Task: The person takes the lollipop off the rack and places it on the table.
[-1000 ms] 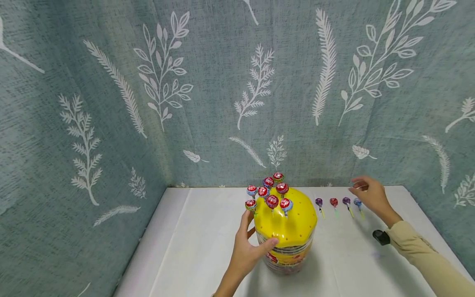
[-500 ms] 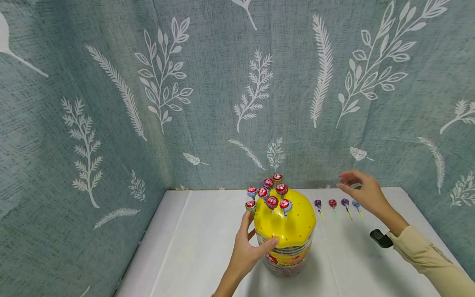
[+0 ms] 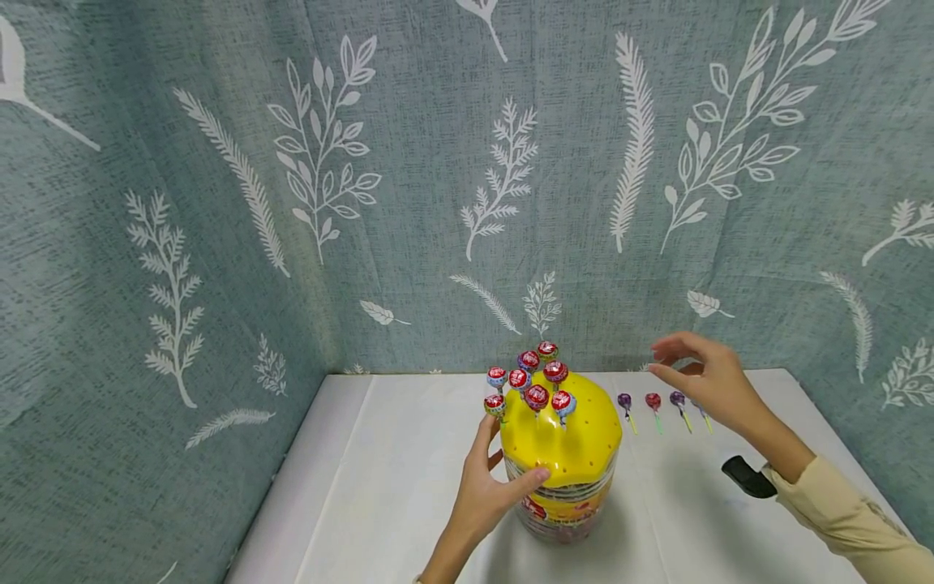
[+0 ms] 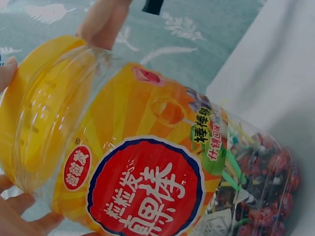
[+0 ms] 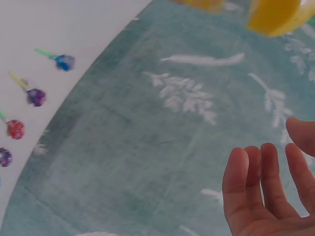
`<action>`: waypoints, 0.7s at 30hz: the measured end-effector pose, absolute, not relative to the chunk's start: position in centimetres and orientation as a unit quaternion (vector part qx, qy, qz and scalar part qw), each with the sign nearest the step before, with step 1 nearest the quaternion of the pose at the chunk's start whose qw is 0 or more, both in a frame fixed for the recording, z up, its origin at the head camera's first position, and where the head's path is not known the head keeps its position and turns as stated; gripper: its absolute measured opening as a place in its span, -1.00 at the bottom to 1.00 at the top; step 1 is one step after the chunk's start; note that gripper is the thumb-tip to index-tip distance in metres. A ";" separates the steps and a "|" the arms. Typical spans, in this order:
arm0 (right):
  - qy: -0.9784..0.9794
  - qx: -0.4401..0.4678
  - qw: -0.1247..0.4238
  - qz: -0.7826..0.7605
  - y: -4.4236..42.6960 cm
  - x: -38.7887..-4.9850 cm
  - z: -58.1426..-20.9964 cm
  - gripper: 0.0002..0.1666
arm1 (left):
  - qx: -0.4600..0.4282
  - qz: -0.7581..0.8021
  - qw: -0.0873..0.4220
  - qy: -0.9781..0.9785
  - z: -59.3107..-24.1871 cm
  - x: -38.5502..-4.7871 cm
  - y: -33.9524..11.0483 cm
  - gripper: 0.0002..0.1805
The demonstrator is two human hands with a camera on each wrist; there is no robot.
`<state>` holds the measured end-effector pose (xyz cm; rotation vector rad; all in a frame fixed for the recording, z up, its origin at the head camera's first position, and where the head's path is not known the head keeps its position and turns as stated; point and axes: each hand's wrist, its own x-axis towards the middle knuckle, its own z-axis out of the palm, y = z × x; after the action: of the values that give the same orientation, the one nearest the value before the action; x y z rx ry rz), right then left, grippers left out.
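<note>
A clear lollipop jar (image 3: pixel 565 511) with an orange label stands upright under its yellow lid (image 3: pixel 591 430). Several lollipops (image 3: pixel 536 397) stand in small holes on the lid's far and left part, with other holes bare. My left hand (image 3: pixel 481 491) grips the jar near the top, its thumb on the near side and fingers round the left. Over the right part of the table my right hand (image 3: pixel 708 377) hovers, fingers loosely bent and holding nothing. Below it lies a row of wrapped lollipops (image 3: pixel 653 401); the hand partly covers the rightmost one.
A white cloth-covered table (image 3: pixel 409 470) lies beneath everything. Behind and at the sides hangs a green leaf-patterned curtain (image 3: pixel 438 203). A black device (image 3: pixel 748 477) sits at the right wrist. In the left wrist view, more lollipops (image 4: pixel 266 211) show inside the jar's bottom.
My right hand has shifted left and slightly up above the loose lollipops, still with nothing in it. The left hand and jar have stayed put. The head view has tilted a little.
</note>
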<state>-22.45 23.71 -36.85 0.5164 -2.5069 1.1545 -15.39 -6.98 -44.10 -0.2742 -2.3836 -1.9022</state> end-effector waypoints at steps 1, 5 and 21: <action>-0.878 0.185 0.169 0.407 23.5 -22.3 -36.7 -0.71 | -0.088 -0.621 0.039 -0.778 -44.1 -15.4 -7.0 -0.07; -0.870 0.206 0.175 0.413 22.6 -21.7 -36.0 -0.72 | -0.085 -0.621 0.040 -0.778 -44.0 -15.4 -6.9 -0.07; -0.817 0.304 0.164 0.461 17.8 -18.6 -33.8 -0.65 | -0.071 -0.630 0.032 -0.773 -44.0 -15.4 -6.8 -0.08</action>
<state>-18.56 17.76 -33.75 0.8673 -2.3296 1.3145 -15.45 -6.81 -44.04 -0.2185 -2.3793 -1.9404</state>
